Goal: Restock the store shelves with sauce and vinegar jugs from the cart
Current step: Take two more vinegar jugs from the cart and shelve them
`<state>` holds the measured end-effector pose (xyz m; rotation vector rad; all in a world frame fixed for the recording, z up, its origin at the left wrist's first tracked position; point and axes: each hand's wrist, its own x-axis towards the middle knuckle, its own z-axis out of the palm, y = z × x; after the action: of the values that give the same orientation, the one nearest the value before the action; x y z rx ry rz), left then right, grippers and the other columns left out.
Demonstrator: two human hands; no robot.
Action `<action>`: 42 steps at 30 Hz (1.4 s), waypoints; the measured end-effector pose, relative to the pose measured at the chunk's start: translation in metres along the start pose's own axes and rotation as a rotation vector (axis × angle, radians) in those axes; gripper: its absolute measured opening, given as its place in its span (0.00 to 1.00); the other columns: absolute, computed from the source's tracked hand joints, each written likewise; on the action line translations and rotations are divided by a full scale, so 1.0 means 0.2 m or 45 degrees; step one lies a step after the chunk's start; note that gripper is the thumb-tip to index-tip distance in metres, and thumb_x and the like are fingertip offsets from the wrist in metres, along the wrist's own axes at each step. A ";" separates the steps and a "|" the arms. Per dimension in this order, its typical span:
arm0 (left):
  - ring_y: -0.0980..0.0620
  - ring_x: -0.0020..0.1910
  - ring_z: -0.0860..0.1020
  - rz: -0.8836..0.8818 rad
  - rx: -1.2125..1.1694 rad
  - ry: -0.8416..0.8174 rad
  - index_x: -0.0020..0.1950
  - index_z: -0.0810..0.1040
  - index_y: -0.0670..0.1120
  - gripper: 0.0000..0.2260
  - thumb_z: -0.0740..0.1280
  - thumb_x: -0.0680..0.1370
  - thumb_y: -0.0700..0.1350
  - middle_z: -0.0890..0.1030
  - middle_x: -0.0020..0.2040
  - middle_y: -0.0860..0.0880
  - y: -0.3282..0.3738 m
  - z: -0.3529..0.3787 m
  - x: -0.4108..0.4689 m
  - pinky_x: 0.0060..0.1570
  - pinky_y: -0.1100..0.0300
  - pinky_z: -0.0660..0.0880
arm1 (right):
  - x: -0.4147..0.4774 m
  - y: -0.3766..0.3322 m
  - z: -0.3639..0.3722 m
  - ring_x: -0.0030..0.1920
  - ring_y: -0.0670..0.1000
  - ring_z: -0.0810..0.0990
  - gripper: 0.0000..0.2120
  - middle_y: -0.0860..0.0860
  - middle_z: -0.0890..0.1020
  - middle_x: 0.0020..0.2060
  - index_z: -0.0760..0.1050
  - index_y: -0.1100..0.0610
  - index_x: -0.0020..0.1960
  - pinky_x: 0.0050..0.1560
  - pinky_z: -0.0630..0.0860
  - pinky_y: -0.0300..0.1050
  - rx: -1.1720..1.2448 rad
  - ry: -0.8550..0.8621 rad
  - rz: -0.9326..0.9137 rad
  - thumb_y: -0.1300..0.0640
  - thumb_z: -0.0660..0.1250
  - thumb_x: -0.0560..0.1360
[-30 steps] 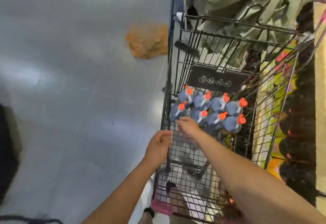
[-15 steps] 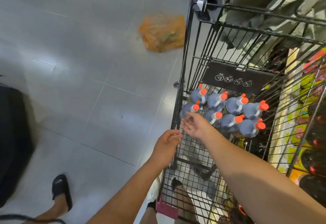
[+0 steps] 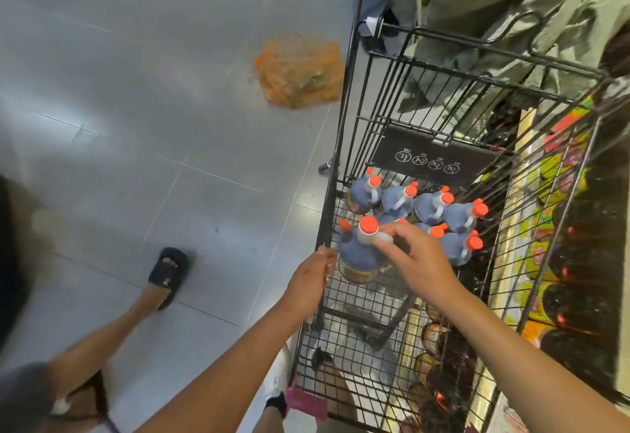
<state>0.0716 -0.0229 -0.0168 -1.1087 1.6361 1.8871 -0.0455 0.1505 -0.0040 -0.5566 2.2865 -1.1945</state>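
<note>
Centre frame, a jug (image 3: 358, 255) is gripped by the right hand (image 3: 419, 262), the cart (image 3: 341, 126) touched by the left hand (image 3: 308, 282), hold unclear; other jugs (image 3: 460, 218) could be knocked if it is swung.

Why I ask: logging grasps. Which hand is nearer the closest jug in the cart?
Right. The right hand grips the jug by its handle; the left hand holds the cart rim just left of it.

The right hand (image 3: 419, 262) hid part of the held jug (image 3: 358, 255); its label blurred beyond reading. Shelf goods (image 3: 579, 279) at the frame's right edge were smeared, cut off.
</note>
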 end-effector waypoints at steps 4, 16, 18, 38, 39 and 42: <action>0.58 0.58 0.78 -0.029 -0.116 -0.040 0.52 0.80 0.61 0.22 0.46 0.85 0.61 0.83 0.55 0.59 0.01 0.00 0.00 0.70 0.52 0.69 | 0.02 -0.19 -0.13 0.43 0.45 0.83 0.14 0.43 0.85 0.42 0.79 0.45 0.47 0.45 0.80 0.55 -0.007 -0.132 0.027 0.36 0.64 0.76; 0.42 0.54 0.84 -0.042 -0.593 -0.325 0.62 0.83 0.50 0.27 0.54 0.81 0.66 0.84 0.58 0.41 -0.02 -0.14 0.10 0.55 0.48 0.81 | 0.17 -0.23 0.13 0.37 0.48 0.82 0.15 0.53 0.84 0.37 0.81 0.54 0.43 0.37 0.80 0.47 0.612 -0.227 0.548 0.46 0.64 0.81; 0.42 0.51 0.83 -0.083 -0.608 -0.299 0.63 0.81 0.46 0.27 0.58 0.80 0.65 0.84 0.56 0.40 -0.03 -0.14 0.12 0.57 0.47 0.79 | 0.27 -0.15 0.15 0.34 0.48 0.83 0.17 0.51 0.84 0.40 0.80 0.56 0.51 0.37 0.80 0.46 0.735 -0.196 0.729 0.45 0.60 0.83; 0.44 0.52 0.84 -0.213 -0.721 -0.243 0.65 0.79 0.48 0.28 0.62 0.75 0.66 0.85 0.56 0.42 -0.10 -0.13 0.18 0.56 0.47 0.80 | 0.77 0.41 0.28 0.35 0.48 0.78 0.11 0.56 0.82 0.46 0.71 0.57 0.58 0.25 0.68 0.36 0.676 -0.164 1.152 0.67 0.62 0.78; 0.45 0.51 0.84 -0.213 -0.729 -0.255 0.65 0.79 0.49 0.26 0.61 0.77 0.65 0.85 0.55 0.43 -0.10 -0.13 0.19 0.54 0.49 0.81 | 0.76 0.40 0.28 0.33 0.48 0.76 0.09 0.56 0.81 0.42 0.72 0.57 0.54 0.25 0.67 0.36 0.676 -0.196 1.134 0.67 0.62 0.77; 0.45 0.52 0.83 -0.206 -0.718 -0.262 0.66 0.78 0.49 0.28 0.62 0.75 0.66 0.85 0.56 0.42 -0.10 -0.13 0.19 0.56 0.49 0.80 | 0.68 0.38 0.28 0.28 0.46 0.72 0.06 0.53 0.77 0.32 0.72 0.56 0.48 0.25 0.65 0.36 0.709 -0.254 1.074 0.65 0.64 0.74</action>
<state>0.0708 -0.0502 -0.0591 -1.1558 0.8917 2.3264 -0.1299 0.0789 -0.1283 0.4426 1.6062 -1.1596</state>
